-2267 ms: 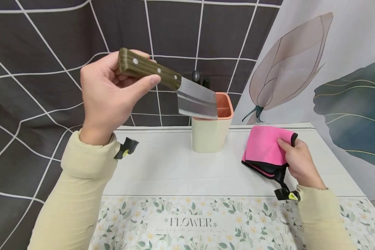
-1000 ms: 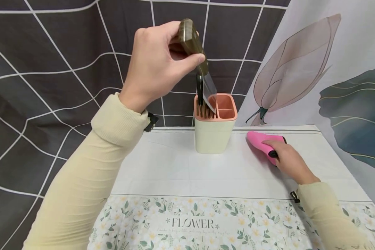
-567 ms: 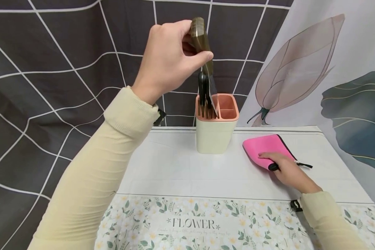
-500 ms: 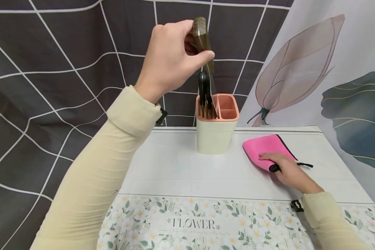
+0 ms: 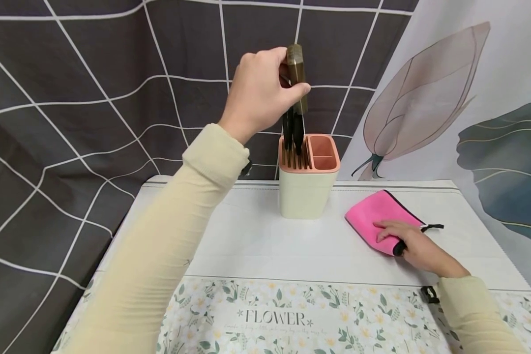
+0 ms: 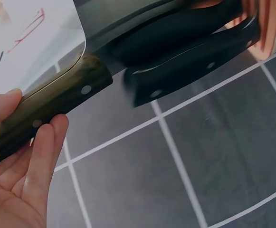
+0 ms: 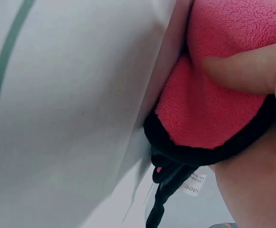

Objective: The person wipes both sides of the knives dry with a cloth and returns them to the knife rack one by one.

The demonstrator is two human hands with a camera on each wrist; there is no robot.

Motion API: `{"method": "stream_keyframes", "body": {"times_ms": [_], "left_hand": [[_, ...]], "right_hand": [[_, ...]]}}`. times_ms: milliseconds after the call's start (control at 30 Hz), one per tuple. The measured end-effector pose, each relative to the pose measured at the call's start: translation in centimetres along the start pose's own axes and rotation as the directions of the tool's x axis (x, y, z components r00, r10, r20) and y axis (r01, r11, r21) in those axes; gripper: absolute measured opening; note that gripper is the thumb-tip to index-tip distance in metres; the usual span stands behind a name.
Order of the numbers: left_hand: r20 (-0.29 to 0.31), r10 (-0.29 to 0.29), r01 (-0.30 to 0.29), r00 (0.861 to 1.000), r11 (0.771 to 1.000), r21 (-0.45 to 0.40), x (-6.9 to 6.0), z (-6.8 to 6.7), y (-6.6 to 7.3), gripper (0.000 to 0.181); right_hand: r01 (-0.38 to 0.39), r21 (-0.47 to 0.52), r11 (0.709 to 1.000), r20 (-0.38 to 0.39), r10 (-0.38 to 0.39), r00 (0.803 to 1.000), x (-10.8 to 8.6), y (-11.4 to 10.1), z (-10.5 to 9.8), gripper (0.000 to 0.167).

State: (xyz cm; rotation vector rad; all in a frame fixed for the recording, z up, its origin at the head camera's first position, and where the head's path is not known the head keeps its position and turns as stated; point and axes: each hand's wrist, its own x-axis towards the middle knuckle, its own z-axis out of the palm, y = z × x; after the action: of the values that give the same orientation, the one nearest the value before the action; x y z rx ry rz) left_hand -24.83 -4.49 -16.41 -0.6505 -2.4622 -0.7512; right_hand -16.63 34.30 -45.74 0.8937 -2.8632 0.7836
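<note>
My left hand (image 5: 261, 93) pinches the brown wooden handle of a cleaver (image 5: 297, 73) between thumb and fingers, above the knife holder (image 5: 304, 196). That holder is cream with an orange slotted top. In the head view the blade is mostly hidden behind the hand and other knives, so its depth in a slot cannot be told. Black-handled knives (image 6: 195, 61) stand in the slots right beside the cleaver. On the table at right, my right hand (image 5: 418, 246) holds a folded pink cloth (image 5: 369, 214) with black edging; its thumb presses into the cloth (image 7: 214, 114) in the right wrist view.
An open two-part compartment (image 5: 323, 152) forms the holder's right side. The white table (image 5: 248, 236) has a floral band with the word FLOWER (image 5: 275, 317) in front. A dark grid-patterned curtain (image 5: 181, 49) hangs close behind the holder.
My left hand brought the cleaver right over the holder, turned it upright and has lowered it. My right hand turned the cloth flatter on the table and drew it slightly nearer.
</note>
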Motion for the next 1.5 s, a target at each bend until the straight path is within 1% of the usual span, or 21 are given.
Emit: {"method": "stream_keyframes", "body": {"times_ms": [167,333,433,600,667,833,933,1067,1200,1300,1433,1500], "left_hand": [[-0.012,-0.025,0.025,1.000,1.000,0.002,0.2,1.1,-0.2,0.025],[-0.009,-0.045,0.045,0.999,0.999,0.022,0.6,1.7,-0.1,0.027],[0.009,-0.052,0.051,0.999,0.998,0.038,0.9,1.9,0.0,0.028],[0.058,-0.064,0.062,0.996,0.997,0.048,1.3,2.5,0.3,0.030],[0.079,-0.078,0.074,0.994,0.996,0.052,1.3,2.9,0.3,0.030],[0.108,-0.128,0.121,0.986,0.990,0.070,1.1,4.3,-0.1,0.031],[0.117,-0.142,0.132,0.983,0.987,0.089,1.0,5.1,-0.4,0.034],[0.147,-0.133,0.113,0.980,0.984,0.137,0.8,5.8,-0.9,0.040],[0.180,-0.124,0.092,0.976,0.980,0.178,0.5,6.3,-1.2,0.040],[0.185,-0.125,0.090,0.975,0.978,0.187,0.4,6.7,-1.3,0.039],[0.183,-0.125,0.085,0.975,0.974,0.211,0.3,7.3,-1.3,0.043],[0.185,-0.125,0.079,0.975,0.968,0.236,0.2,7.6,-1.3,0.045]], "right_hand": [[-0.047,-0.047,0.998,0.040,0.049,0.998,0.2,-0.7,0.0,0.065],[-0.055,-0.086,0.995,0.046,0.059,0.997,0.7,-1.3,0.3,0.057],[-0.053,-0.098,0.994,0.041,0.057,0.998,0.9,-1.6,0.4,0.052],[-0.082,-0.106,0.991,0.055,0.088,0.995,1.1,-1.9,0.5,0.049],[-0.092,-0.107,0.990,0.063,0.099,0.993,1.1,-2.1,0.5,0.047],[-0.074,-0.130,0.989,0.045,0.080,0.996,1.1,-2.5,0.8,0.043],[-0.078,-0.139,0.987,0.040,0.084,0.996,1.1,-2.9,1.1,0.045],[-0.116,-0.135,0.984,0.060,0.125,0.990,1.2,-3.5,1.3,0.050],[-0.153,-0.135,0.979,0.089,0.165,0.982,1.3,-4.0,1.4,0.057],[-0.179,-0.128,0.975,0.106,0.193,0.975,1.3,-4.4,1.4,0.063],[-0.209,-0.118,0.971,0.119,0.223,0.968,1.5,-4.9,1.4,0.069],[-0.222,-0.116,0.968,0.126,0.236,0.964,1.6,-5.2,1.4,0.071]]}}
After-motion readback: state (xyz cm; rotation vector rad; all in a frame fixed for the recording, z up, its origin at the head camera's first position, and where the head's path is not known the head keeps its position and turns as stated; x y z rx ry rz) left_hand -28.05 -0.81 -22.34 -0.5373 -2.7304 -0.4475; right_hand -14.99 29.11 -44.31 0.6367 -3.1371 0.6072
